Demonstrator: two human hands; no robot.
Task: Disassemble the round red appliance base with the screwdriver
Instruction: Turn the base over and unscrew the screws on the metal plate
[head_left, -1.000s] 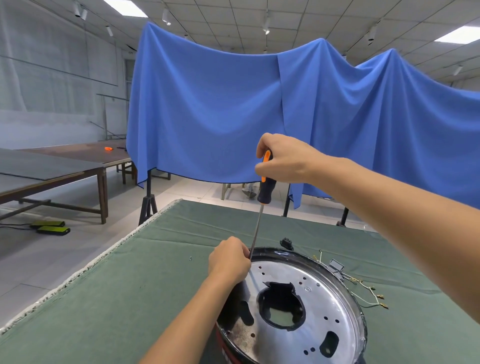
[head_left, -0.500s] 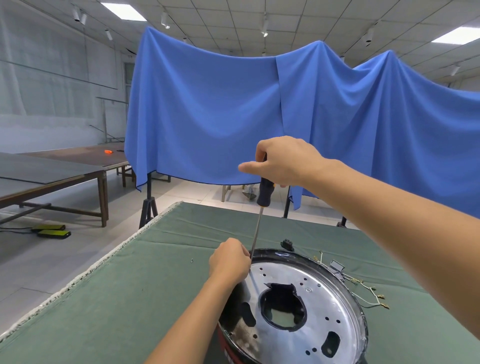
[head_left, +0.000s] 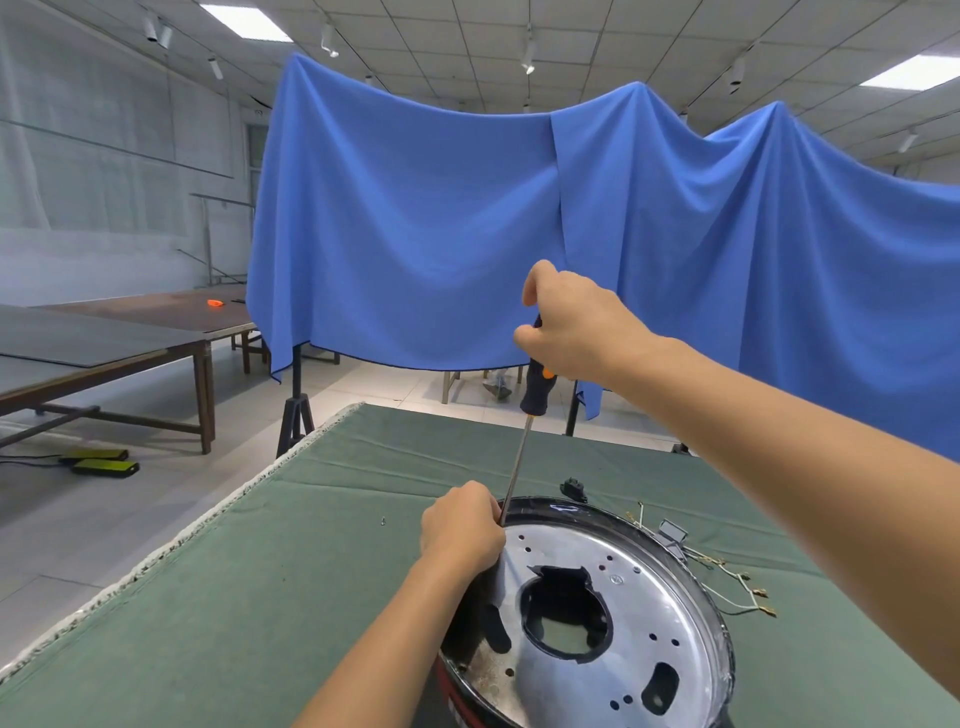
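One screw at the far-left edge of the round red appliance base (head_left: 587, 623) is what we are working on, as we judge it: the base sits on the near right part of the green-covered bench (head_left: 260, 597), its red wall showing only at the bottom edge, its silvery metal plate (head_left: 639, 587) facing up with a large dark cut-out in the middle. The screwdriver (head_left: 522, 452) stands nearly upright over the plate's far-left rim, its shaft slanting down to a tip hidden behind our left hand (head_left: 460, 525). That left hand is curled at the rim right beside the shaft, steadying the tip; whether the fingers pinch the shaft itself we cannot tell. Our right hand (head_left: 571, 325) is clenched around the top of the black and orange handle, high above the base.

The next move, we judge, calls for downward pressure kept in line with the shaft while the right hand turns the handle, so the tip does not jump out of the screw head.

Several loose wires with small terminals (head_left: 737, 587) trail over the cloth just right of the base, a small black part (head_left: 573, 489) lies just beyond its far rim, and a tiny screw (head_left: 383, 521) rests on the cloth to the left. A blue cloth (head_left: 519, 234) hangs behind the bench.
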